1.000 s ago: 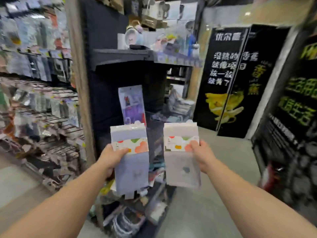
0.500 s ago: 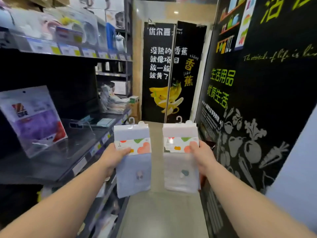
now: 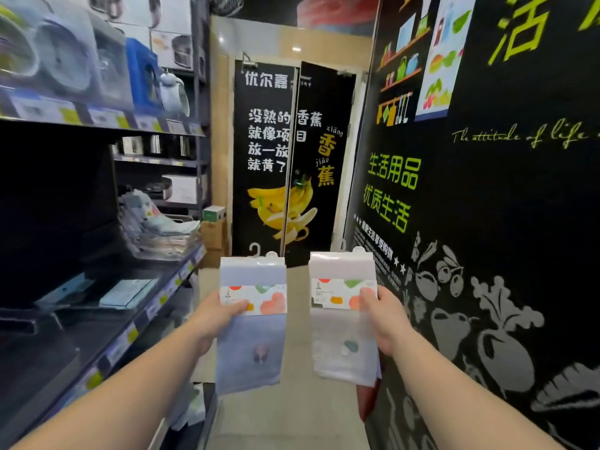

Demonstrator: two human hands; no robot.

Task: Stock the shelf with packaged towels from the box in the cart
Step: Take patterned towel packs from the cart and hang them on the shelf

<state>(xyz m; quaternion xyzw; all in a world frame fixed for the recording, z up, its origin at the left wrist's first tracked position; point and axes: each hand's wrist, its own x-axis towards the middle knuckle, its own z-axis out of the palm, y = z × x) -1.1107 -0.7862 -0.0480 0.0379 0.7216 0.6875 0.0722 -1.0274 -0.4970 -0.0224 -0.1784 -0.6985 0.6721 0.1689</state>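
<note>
At the lower centre of the frame, the left hand pinches a pale blue packaged towel with a fruit-print band, thumb on its front. Beside it, apart, the right hand pinches a white packaged towel. The dark metal shelf stands at left.
</note>
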